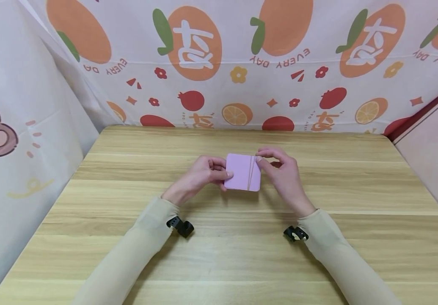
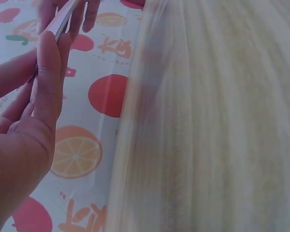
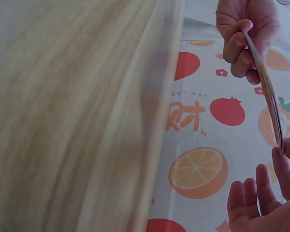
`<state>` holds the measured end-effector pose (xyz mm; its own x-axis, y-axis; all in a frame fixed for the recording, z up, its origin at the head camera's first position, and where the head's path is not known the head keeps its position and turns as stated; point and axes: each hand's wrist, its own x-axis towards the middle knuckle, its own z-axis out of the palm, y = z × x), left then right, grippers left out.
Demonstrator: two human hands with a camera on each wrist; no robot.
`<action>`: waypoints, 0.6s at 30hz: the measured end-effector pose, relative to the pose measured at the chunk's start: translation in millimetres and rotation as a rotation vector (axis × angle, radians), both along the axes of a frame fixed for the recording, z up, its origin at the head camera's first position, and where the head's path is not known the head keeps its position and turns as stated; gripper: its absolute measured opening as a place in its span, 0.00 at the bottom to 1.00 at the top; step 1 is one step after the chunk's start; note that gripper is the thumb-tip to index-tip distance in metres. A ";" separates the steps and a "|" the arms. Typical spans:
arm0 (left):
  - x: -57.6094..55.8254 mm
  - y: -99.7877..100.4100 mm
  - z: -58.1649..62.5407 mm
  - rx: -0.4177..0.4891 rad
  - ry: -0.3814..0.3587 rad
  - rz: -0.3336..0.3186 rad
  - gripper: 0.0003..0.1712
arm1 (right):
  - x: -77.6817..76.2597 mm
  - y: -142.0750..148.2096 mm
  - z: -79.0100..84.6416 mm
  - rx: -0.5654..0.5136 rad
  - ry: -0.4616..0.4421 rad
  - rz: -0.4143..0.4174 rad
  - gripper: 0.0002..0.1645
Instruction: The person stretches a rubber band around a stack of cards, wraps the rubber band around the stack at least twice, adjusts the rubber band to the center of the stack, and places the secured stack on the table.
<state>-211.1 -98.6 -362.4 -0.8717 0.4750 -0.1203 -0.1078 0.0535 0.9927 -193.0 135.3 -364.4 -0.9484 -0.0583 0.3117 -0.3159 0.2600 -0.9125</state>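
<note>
A thin stack of square lilac cards (image 1: 238, 171) with rounded corners is held up above the table. Two strands of a tan rubber band (image 1: 250, 173) run around it near its right side, nearly meeting at the bottom. My left hand (image 1: 206, 171) grips the left edge, thumb on the front face and fingers behind. At the upper right corner, my right hand (image 1: 284, 174) pinches the stack between thumb and index finger, close to the band; whether it touches the band I cannot tell. Seen edge-on in the right wrist view, the stack (image 3: 268, 94) is slim and slanted.
Below the hands lies a wood-grain table (image 1: 219, 254). A fruit-print cloth (image 1: 211, 97) hangs behind its far edge, and a white cloth (image 1: 51, 127) hangs on the left. Black wrist mounts (image 1: 180, 226) sit on both sleeves.
</note>
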 end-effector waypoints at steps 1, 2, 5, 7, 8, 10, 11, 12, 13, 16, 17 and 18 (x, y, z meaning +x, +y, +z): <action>0.3 0.6 -0.2 0.000 0.002 0.003 0.08 | -0.3 0.4 -0.3 -0.005 -0.011 0.001 0.14; 0.6 1.1 -0.5 0.001 0.003 0.009 0.08 | -0.8 0.6 -0.7 -0.012 -0.023 0.002 0.14; 2.0 4.1 -0.5 0.010 0.012 0.032 0.08 | -1.5 1.4 -0.7 -0.036 -0.059 0.003 0.14; 3.5 6.4 -0.2 0.027 0.018 0.055 0.09 | -2.5 1.6 -1.2 -0.058 -0.072 0.001 0.14; 4.2 7.4 -0.1 0.035 0.021 0.069 0.10 | -2.8 1.4 -1.2 -0.066 -0.075 0.002 0.14; 5.7 9.0 -0.2 0.048 0.029 0.087 0.11 | -3.8 1.3 -1.9 -0.084 -0.080 0.008 0.14; 6.5 9.5 -0.1 0.052 0.033 0.096 0.10 | -4.3 1.1 -2.1 -0.092 -0.080 0.010 0.14; 7.1 9.8 0.1 0.055 0.038 0.101 0.09 | -4.8 0.8 -2.3 -0.099 -0.081 0.014 0.14; 7.6 10.0 -0.1 0.054 0.043 0.103 0.08 | -5.1 0.7 -2.9 -0.105 -0.084 0.018 0.14; 8.4 10.3 -0.6 0.043 0.062 0.098 0.06 | -5.3 0.9 -4.3 -0.125 -0.098 0.036 0.14; 8.5 10.5 -0.6 0.034 0.070 0.095 0.06 | -5.3 1.0 -4.8 -0.128 -0.103 0.037 0.14; 8.7 11.0 -0.3 0.024 0.080 0.087 0.06 | -5.0 1.2 -5.1 -0.134 -0.110 0.043 0.14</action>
<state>-202.4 -87.6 -362.6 -0.9161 0.3992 -0.0381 -0.0314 0.0233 0.9992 -198.0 136.5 -369.6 -0.9747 -0.0644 0.2139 -0.2205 0.1217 -0.9678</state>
